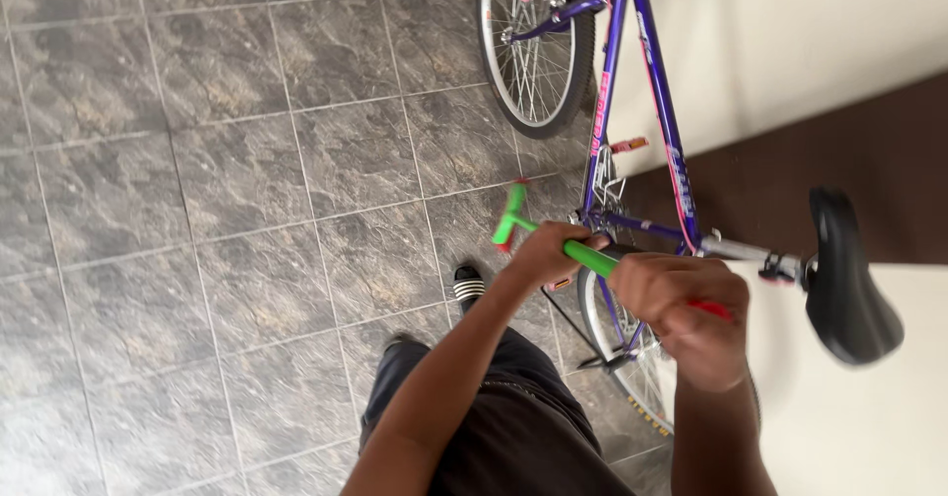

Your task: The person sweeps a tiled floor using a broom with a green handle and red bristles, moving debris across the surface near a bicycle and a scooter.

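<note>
**Both hands gripping a green bar beside a purple bicycle**

The person is holding a long bright-green plastic-looking bar with a T-shaped end (558,242), and both hands are wrapping around it. The left hand (546,256) is closing its fingers over the bar's middle stretch, with the T-shaped end sticking out just beyond its knuckles toward the grey marbled stone floor tiles (197,210). The right hand (686,313) is clenching into a fist around the nearer end of the bar, and a small red part (713,308) is showing at the outer edge of its curled fingers; whether that part belongs to the bar cannot be told.

Just past the fingertips of both hands, the purple metal-framed bicycle (652,111) is standing against a pale wall (810,32). Its black padded saddle (844,279) is sitting just beyond the right fist, and its rear spoked wheel (632,368) is showing under that fist. The front spoked wheel (533,52) is lying well beyond the left fingers.
</note>
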